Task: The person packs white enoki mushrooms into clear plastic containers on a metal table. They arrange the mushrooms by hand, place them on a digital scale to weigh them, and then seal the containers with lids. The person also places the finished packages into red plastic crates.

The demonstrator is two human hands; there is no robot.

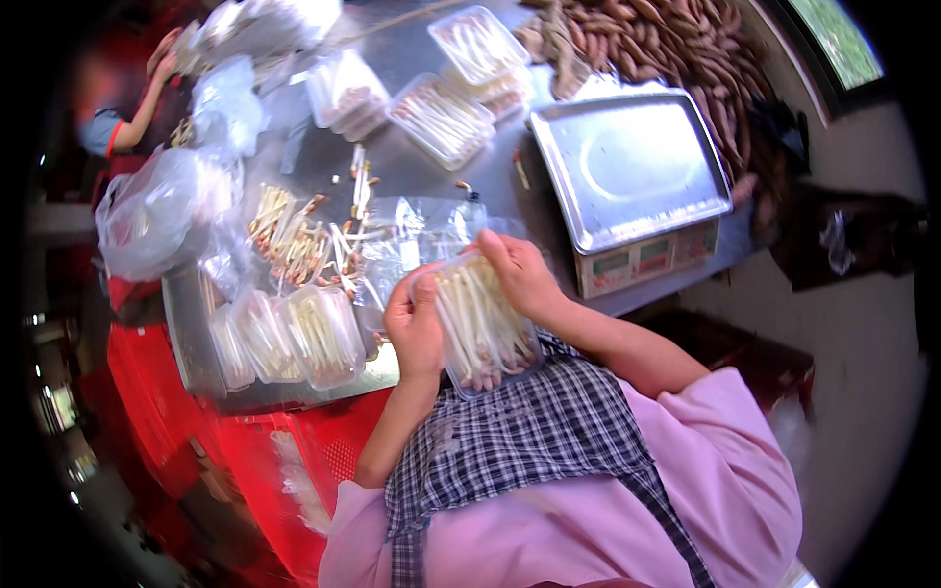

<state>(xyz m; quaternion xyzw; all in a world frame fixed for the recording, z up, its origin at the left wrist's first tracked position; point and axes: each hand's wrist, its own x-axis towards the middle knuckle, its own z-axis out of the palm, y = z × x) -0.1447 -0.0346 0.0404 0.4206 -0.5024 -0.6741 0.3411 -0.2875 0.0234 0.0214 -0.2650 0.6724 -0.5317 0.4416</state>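
Between both hands, near the table's front edge, is a clear plastic tray of pale stalks with pinkish-brown ends (485,323). My left hand (417,323) grips its left side, thumb on top. At its upper right corner, my right hand (518,275) has hold of the rim. Just beyond lies crinkled clear plastic film (412,228). Loose stalks (294,242) are heaped to the left, with filled clear trays (320,334) leaning together below them. More filled trays (445,117) stand farther back in stacks.
A metal pan (632,158) sits on a weighing scale (647,257) at right. Behind it are piled reddish-brown tubers (662,37). Plastic bags (169,206) lie at left, near a co-worker's arm (143,110). Red plastic crates (257,470) stand below the metal table (331,158).
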